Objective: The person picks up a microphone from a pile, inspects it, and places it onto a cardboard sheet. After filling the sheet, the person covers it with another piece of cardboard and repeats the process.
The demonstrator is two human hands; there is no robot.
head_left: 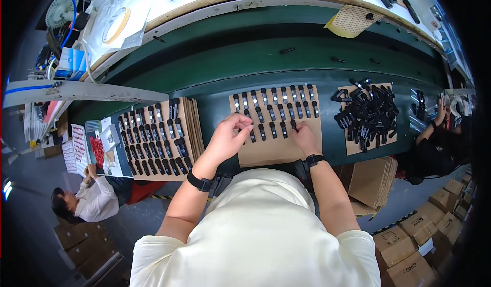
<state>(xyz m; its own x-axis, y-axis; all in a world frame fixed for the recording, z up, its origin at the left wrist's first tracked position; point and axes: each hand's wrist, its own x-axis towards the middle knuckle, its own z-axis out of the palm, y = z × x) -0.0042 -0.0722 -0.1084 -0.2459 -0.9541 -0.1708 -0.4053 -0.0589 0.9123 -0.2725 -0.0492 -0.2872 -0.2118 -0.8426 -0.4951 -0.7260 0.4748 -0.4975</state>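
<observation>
Several small black microphone-shaped devices (272, 113), each with a rounded head and a grey panel, lie in rows on a brown cardboard sheet (266, 155) in front of me. My left hand (231, 138) is at the sheet's left side, its thumb and fingers closed together beside the lowest row. What they hold, if anything, is hidden. At the right end of that row, my right hand (307, 140) pinches one small black microphone (293, 125), partly covered by the fingertips. Both wrists wear black bands.
A jumbled heap of black microphones (367, 113) lies on cardboard to the right. Stacked cardboard sheets (192, 128) with filled rows stand left. A green conveyor belt (215, 47) runs beyond, under a white shelf (215, 0). Other people work at the far left (97, 200) and far right (440, 144).
</observation>
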